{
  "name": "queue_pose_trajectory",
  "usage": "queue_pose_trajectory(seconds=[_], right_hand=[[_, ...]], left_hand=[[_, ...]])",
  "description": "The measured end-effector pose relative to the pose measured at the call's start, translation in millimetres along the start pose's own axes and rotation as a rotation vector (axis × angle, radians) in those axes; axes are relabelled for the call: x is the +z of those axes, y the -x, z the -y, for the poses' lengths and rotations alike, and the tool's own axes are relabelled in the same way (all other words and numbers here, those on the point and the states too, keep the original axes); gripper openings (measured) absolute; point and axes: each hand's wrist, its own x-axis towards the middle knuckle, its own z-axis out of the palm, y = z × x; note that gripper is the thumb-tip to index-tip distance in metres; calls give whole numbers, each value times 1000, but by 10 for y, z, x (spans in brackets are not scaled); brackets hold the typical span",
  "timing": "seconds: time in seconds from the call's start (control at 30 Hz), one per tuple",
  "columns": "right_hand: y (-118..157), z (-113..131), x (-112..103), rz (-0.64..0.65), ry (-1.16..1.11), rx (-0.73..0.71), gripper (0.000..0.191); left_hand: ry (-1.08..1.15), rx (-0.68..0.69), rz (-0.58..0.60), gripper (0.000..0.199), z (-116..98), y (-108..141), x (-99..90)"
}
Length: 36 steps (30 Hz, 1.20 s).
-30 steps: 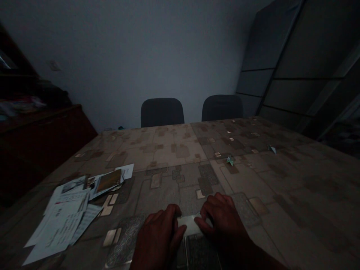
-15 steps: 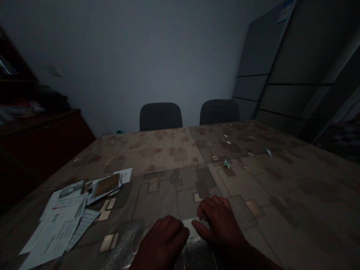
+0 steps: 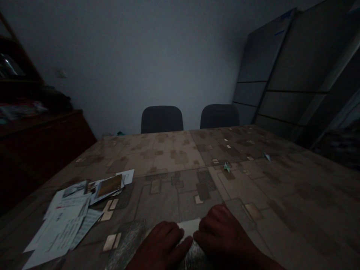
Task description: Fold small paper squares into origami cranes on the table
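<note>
Gripping a white paper slip (image 3: pixel 189 226) from opposite ends, the left hand (image 3: pixel 164 242) and the right hand (image 3: pixel 222 238) nearly meet at its near edge; each seems to pinch it between thumb and forefinger, the other fingers curled in, though the undersides are hidden and I cannot tell how firmly; holding both ends probably lets the thumbs work on the short stretch between them without the slip turning; it is low over the desk (image 3: pixel 292 217), close in front of the person, and whether it touches the surface is not visible, but so low a position would offer the wrists support; well to the left of the slip, printed sheets (image 3: pixel 60 225) overlap in a loose fan, with a brown-faced card (image 3: pixel 110 186) on the far part of the heap, seemingly laid aside within reach of the left hand; beyond the slip and to its right stands a green-and-white folded paper figure (image 3: pixel 227 167), with a paler folded paper figure (image 3: pixel 266 156) farther off on the same side, both apparently set there to be out of the way of the forearms.
</note>
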Motion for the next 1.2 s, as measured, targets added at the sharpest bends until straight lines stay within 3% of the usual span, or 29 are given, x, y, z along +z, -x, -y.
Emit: queue_pose_trajectory(seconds=[0.1,0.33,0.57,0.67,0.8,0.97,1.1,1.2], right_hand=[[21,29,115,-93,55,-79,16],[38,-1,76,84,96,-122,17],[112,-45,41,151,59,-79,6],[141,-66,48,92,39,-84,8],[114,-54,60,-10,30,-102,9],[-31,88,164,10,76,-152,10],[-97,158,221,39,70,-169,20],[-68,157,196,96,49,-127,15]], left_hand=[[-14,11,-101,25,-7,-19,17],[-23,-110,-125,38,-65,-90,11],[-133,35,-258,39,22,16,-127],[-131,68,-212,35,76,104,-156],[-51,69,-206,34,156,259,-18],[-25,42,-146,30,185,371,138],[-10,25,-150,27,159,363,142],[4,16,-170,28,150,356,139]])
